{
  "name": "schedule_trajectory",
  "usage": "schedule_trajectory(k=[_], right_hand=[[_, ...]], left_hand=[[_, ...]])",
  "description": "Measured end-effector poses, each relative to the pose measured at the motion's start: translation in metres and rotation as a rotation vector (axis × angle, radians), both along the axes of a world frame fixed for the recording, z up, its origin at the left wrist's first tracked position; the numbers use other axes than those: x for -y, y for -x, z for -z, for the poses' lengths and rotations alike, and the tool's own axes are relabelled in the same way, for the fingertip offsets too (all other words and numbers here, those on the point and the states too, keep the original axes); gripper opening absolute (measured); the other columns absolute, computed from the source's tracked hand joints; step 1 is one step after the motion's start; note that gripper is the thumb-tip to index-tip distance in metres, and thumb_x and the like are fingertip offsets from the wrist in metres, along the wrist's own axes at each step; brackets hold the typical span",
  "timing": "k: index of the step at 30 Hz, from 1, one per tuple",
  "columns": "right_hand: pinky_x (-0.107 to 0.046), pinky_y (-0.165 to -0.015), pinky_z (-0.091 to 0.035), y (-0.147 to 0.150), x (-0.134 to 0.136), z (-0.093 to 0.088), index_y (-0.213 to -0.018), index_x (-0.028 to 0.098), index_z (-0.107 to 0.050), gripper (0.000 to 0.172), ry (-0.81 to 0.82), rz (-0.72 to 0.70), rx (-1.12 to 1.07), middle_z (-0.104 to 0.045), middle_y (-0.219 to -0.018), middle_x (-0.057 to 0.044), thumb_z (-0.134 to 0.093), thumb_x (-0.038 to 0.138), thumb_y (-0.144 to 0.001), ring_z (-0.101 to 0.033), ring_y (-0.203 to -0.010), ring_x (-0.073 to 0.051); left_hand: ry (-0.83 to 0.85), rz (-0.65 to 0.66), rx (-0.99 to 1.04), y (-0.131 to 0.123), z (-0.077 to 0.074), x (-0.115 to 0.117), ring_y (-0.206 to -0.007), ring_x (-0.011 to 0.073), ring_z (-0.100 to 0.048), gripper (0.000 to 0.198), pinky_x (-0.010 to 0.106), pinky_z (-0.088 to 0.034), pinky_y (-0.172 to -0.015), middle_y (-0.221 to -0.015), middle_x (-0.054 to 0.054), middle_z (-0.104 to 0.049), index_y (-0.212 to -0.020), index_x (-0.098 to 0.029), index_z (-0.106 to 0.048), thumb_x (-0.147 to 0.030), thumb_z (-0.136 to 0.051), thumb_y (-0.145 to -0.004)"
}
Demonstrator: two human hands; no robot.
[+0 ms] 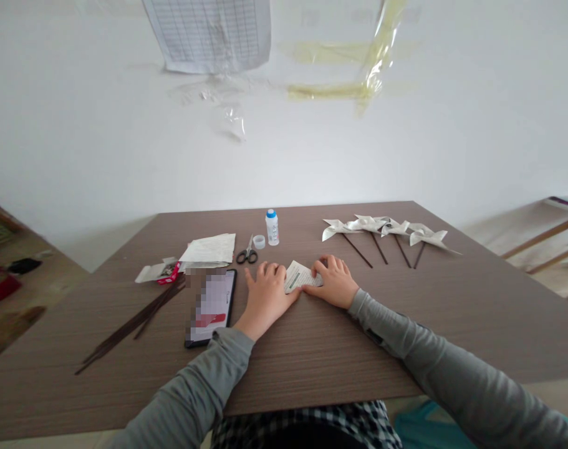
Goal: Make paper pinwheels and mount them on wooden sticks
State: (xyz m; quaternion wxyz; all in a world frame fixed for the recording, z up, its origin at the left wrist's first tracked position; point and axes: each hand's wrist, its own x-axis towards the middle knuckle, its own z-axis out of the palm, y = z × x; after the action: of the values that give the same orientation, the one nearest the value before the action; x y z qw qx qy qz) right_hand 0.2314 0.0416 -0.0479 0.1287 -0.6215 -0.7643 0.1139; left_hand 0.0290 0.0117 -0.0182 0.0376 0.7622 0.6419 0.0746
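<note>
A small folded piece of printed paper (298, 275) lies on the brown table (312, 349) in front of me. My left hand (266, 295) rests flat on its left edge with fingers stretched out. On the paper's right side my right hand (333, 282) presses down, its fingers slightly curled over the edge. Both hands touch the paper; neither lifts it.
A phone (212, 305) lies left of my left hand, with several thin dark sticks (134, 324) beside it. Scissors (247, 253), a bottle cap (259, 241), a small glue bottle (272, 227), paper sheets (209, 250) and several paper pinwheels (386, 229) sit farther back.
</note>
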Motion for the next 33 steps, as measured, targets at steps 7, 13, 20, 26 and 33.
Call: schedule_trajectory(k=[7,13,20,26,33], right_hand=[[-0.064,-0.140,-0.033,0.004,-0.001,0.000,-0.122,0.026,-0.078,0.040,0.019,0.038,-0.010,-0.063,-0.157,-0.017,-0.092,0.054,-0.096,-0.056,-0.155,-0.042],[-0.063,-0.138,-0.036,0.001,-0.003,-0.004,-0.129,0.028,-0.079,0.042,0.055,0.047,-0.026,-0.061,-0.160,-0.015,-0.092,0.048,-0.095,-0.056,-0.156,-0.041],[-0.061,-0.136,-0.040,-0.013,-0.009,-0.011,-0.139,0.030,-0.081,0.044,0.121,-0.011,-0.033,-0.060,-0.165,-0.014,-0.088,0.039,-0.097,-0.055,-0.159,-0.040],[-0.060,-0.135,-0.043,-0.027,-0.017,-0.011,-0.145,0.031,-0.082,0.048,0.151,-0.058,-0.054,-0.061,-0.166,-0.013,-0.085,0.028,-0.097,-0.056,-0.160,-0.041],[-0.060,-0.137,-0.044,-0.041,-0.024,-0.008,-0.148,0.031,-0.083,0.053,0.178,-0.125,-0.071,-0.061,-0.170,-0.014,-0.081,0.022,-0.096,-0.053,-0.164,-0.042]], left_hand=[[0.037,-0.038,0.009,-0.004,-0.001,0.000,-0.160,0.0451,-0.056,0.037,0.085,-0.037,-0.136,-0.159,0.020,-0.073,-0.135,-0.024,-0.076,-0.047,-0.081,-0.106],[0.070,-0.028,0.022,-0.002,-0.007,-0.002,-0.161,0.0447,-0.057,0.032,0.084,-0.041,-0.135,-0.157,0.019,-0.074,-0.133,-0.025,-0.076,-0.037,-0.083,-0.105],[0.117,0.021,0.060,0.008,-0.012,-0.004,-0.167,0.0448,-0.052,0.029,0.080,-0.041,-0.136,-0.160,0.018,-0.072,-0.132,-0.024,-0.075,-0.030,-0.080,-0.104],[0.171,0.056,0.064,0.019,-0.015,-0.007,-0.172,0.0439,-0.047,0.028,0.078,-0.042,-0.137,-0.170,0.016,-0.067,-0.132,-0.026,-0.073,-0.026,-0.076,-0.104],[0.234,0.100,0.043,0.038,-0.011,-0.014,-0.180,0.0450,-0.036,0.031,0.083,-0.036,-0.139,-0.186,0.013,-0.054,-0.136,-0.028,-0.072,-0.025,-0.071,-0.105]])
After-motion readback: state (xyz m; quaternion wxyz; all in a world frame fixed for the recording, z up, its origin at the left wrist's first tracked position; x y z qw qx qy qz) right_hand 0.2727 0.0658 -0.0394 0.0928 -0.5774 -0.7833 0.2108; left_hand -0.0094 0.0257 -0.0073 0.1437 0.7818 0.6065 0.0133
